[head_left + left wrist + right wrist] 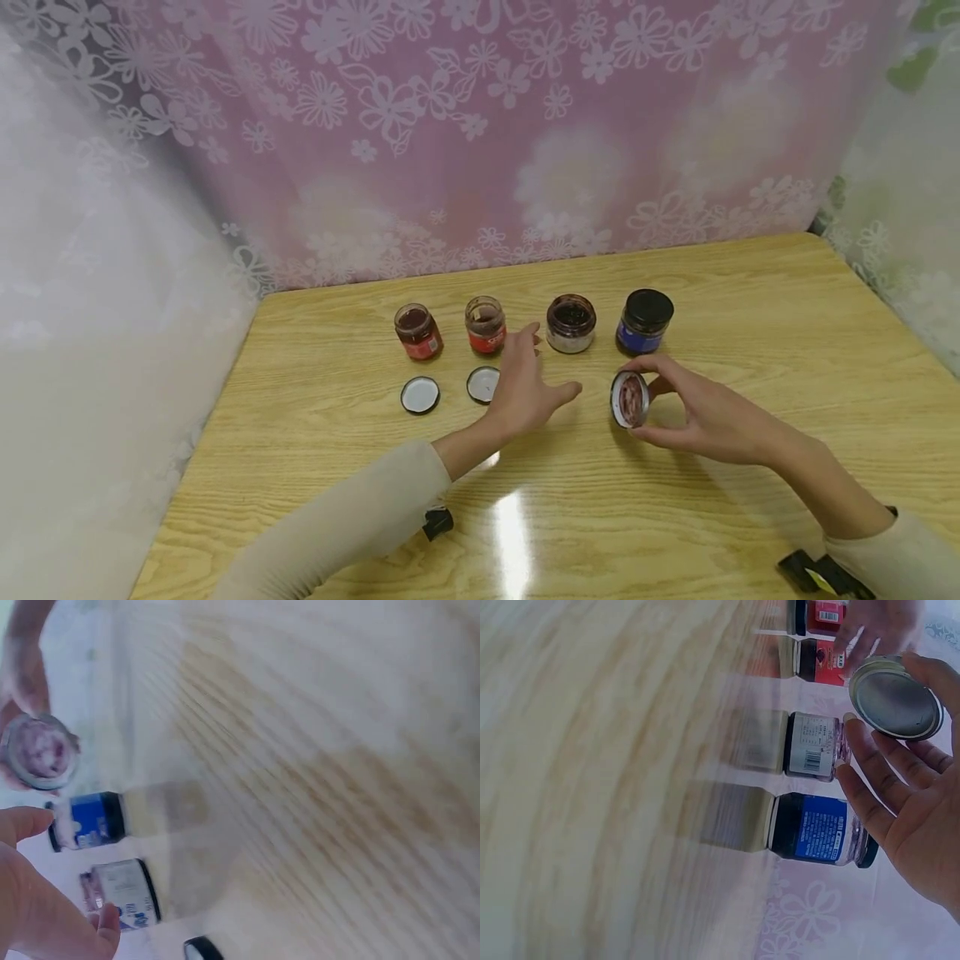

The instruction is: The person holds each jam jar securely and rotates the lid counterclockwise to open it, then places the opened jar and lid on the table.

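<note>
My right hand point(716, 417) pinches a jar lid point(631, 400) by its rim between thumb and fingers. The lid is tilted on edge, and reddish-brown residue smears its inner side. My left hand point(522, 387) hovers with fingers spread, holding nothing, in front of an uncapped white-label jar point(572, 340) with dark contents. Right of that jar stands a blue-label jar point(642, 337) wearing its black lid. In the right wrist view the pinched lid point(897, 701) overlaps the space beside the white-label jar point(810, 744).
Two uncapped red-label jars point(420, 337) point(487, 335) stand at the left of the row. Before them lie two lids point(420, 395) point(480, 384), pale inner sides up, one partly behind my left hand. A floral curtain point(450, 167) hangs along the wooden table's point(322, 350) back edge.
</note>
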The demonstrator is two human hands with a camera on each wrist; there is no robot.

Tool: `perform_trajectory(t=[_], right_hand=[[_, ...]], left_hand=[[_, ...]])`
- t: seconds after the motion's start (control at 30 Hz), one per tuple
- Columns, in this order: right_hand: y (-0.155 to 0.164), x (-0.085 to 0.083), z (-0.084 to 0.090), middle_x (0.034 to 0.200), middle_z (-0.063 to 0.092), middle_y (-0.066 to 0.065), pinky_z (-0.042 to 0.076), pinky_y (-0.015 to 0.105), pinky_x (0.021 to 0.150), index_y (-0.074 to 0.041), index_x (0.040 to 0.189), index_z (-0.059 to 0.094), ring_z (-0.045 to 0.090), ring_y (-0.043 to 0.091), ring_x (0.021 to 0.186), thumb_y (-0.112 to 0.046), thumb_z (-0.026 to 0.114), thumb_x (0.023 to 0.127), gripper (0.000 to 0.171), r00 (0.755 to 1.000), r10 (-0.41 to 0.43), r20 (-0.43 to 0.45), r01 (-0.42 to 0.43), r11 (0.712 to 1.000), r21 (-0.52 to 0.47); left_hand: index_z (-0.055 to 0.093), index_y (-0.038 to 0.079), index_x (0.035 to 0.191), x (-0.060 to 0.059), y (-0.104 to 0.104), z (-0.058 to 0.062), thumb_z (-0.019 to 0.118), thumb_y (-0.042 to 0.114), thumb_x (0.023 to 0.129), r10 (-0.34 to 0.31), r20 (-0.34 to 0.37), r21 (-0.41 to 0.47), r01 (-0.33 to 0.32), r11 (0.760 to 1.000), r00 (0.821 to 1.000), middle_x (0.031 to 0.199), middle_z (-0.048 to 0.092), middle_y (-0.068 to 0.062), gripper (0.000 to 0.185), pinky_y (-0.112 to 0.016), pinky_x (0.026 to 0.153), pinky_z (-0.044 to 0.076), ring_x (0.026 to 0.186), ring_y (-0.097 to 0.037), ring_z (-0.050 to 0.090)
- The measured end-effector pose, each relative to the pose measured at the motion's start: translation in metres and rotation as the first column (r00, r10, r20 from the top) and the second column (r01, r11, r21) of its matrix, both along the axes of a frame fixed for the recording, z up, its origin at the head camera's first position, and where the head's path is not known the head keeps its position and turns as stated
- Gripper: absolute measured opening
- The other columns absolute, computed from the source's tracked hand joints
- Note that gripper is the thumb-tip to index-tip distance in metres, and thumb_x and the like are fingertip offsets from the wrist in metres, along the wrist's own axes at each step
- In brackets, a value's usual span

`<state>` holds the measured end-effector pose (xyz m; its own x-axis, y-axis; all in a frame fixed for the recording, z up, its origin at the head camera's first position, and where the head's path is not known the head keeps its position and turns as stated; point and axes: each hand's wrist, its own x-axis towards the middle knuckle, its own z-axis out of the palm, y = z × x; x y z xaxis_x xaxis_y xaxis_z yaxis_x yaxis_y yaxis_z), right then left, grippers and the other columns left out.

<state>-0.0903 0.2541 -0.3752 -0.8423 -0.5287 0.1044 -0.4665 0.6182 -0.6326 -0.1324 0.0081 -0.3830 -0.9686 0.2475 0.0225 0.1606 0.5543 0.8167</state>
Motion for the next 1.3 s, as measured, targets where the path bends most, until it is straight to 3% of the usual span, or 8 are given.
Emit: perform_trajectory(t=[0.13,0.23,0.5,0.73,0.83,1.07,1.17,1.3], right_hand=[[0.000,-0.002,-0.001,0.123,0.051,-0.006,0.051,0.041,0.079,-0.015,0.137,0.038,0.059,0.008,0.101,-0.036,0.075,0.082,0.070,1.000,0.003,0.005,-0.003,1.000,-0.013],[-0.002,-0.003,-0.002,0.122,0.052,-0.006,0.051,0.041,0.079,-0.014,0.138,0.038,0.059,0.009,0.101,-0.038,0.075,0.083,0.070,1.000,0.004,0.019,-0.003,1.000,-0.014],[-0.006,-0.006,-0.004,0.117,0.055,-0.005,0.050,0.043,0.079,-0.017,0.137,0.038,0.059,0.009,0.100,-0.040,0.074,0.083,0.070,1.000,-0.004,0.027,0.004,1.000,-0.007],[-0.007,-0.007,-0.005,0.117,0.055,-0.006,0.050,0.043,0.079,-0.016,0.137,0.038,0.059,0.009,0.100,-0.040,0.074,0.083,0.069,0.999,-0.011,0.034,0.011,1.000,-0.009],[-0.008,-0.007,-0.005,0.117,0.055,-0.005,0.049,0.043,0.079,-0.017,0.137,0.038,0.059,0.009,0.100,-0.039,0.074,0.083,0.069,0.999,-0.014,0.037,0.014,1.000,-0.007],[-0.012,-0.008,-0.007,0.112,0.058,-0.006,0.049,0.043,0.078,-0.021,0.136,0.038,0.059,0.010,0.100,-0.041,0.074,0.082,0.068,0.999,-0.031,0.039,0.031,1.000,0.002],[-0.014,-0.009,-0.009,0.114,0.057,-0.005,0.049,0.043,0.079,-0.019,0.137,0.038,0.059,0.011,0.101,-0.043,0.074,0.082,0.070,0.998,-0.041,0.051,0.042,0.999,-0.003],[-0.019,-0.011,-0.010,0.117,0.057,-0.003,0.049,0.044,0.080,-0.018,0.138,0.036,0.059,0.013,0.103,-0.044,0.073,0.083,0.071,0.997,-0.042,0.070,0.043,0.999,-0.016]], left_hand=[[0.037,0.010,0.142,0.005,-0.013,0.014,0.076,0.030,0.082,-0.035,-0.101,0.008,0.036,0.999,0.994,0.130,0.040,-0.008,0.074,-0.036,0.087,0.045,0.115,-0.023,0.044],[0.041,0.011,0.139,0.002,-0.028,0.023,0.074,0.030,0.083,-0.039,-0.211,-0.019,0.036,0.999,0.977,0.129,0.041,-0.007,0.068,-0.037,0.085,0.045,0.113,-0.022,0.045],[0.047,0.007,0.132,-0.008,-0.084,0.034,0.074,0.024,0.082,-0.024,-0.493,-0.125,-0.043,0.991,0.870,0.126,0.045,-0.013,0.059,-0.042,0.088,0.042,0.111,-0.028,0.046],[0.049,0.005,0.132,-0.013,-0.130,0.034,0.075,0.022,0.081,0.003,-0.551,-0.174,-0.119,0.978,0.834,0.128,0.045,-0.016,0.059,-0.045,0.085,0.043,0.106,-0.030,0.047],[0.050,0.006,0.132,-0.015,-0.145,0.034,0.074,0.025,0.082,-0.004,-0.583,-0.215,-0.149,0.965,0.812,0.129,0.046,-0.018,0.058,-0.050,0.090,0.041,0.114,-0.033,0.046],[0.051,0.008,0.134,-0.022,-0.176,0.026,0.071,0.040,0.082,-0.116,-0.660,-0.409,-0.225,0.884,0.742,0.138,0.043,-0.019,0.065,-0.058,0.097,0.034,0.123,-0.039,0.042],[0.049,0.010,0.137,-0.023,-0.188,0.020,0.067,0.046,0.081,-0.135,-0.651,-0.466,-0.253,0.848,0.747,0.142,0.041,-0.019,0.069,-0.058,0.100,0.031,0.129,-0.039,0.037],[0.041,0.007,0.144,-0.024,-0.201,0.013,0.058,0.057,0.083,-0.137,-0.620,-0.525,-0.278,0.804,0.773,0.145,0.038,-0.019,0.081,-0.054,0.107,0.024,0.134,-0.037,0.030]])
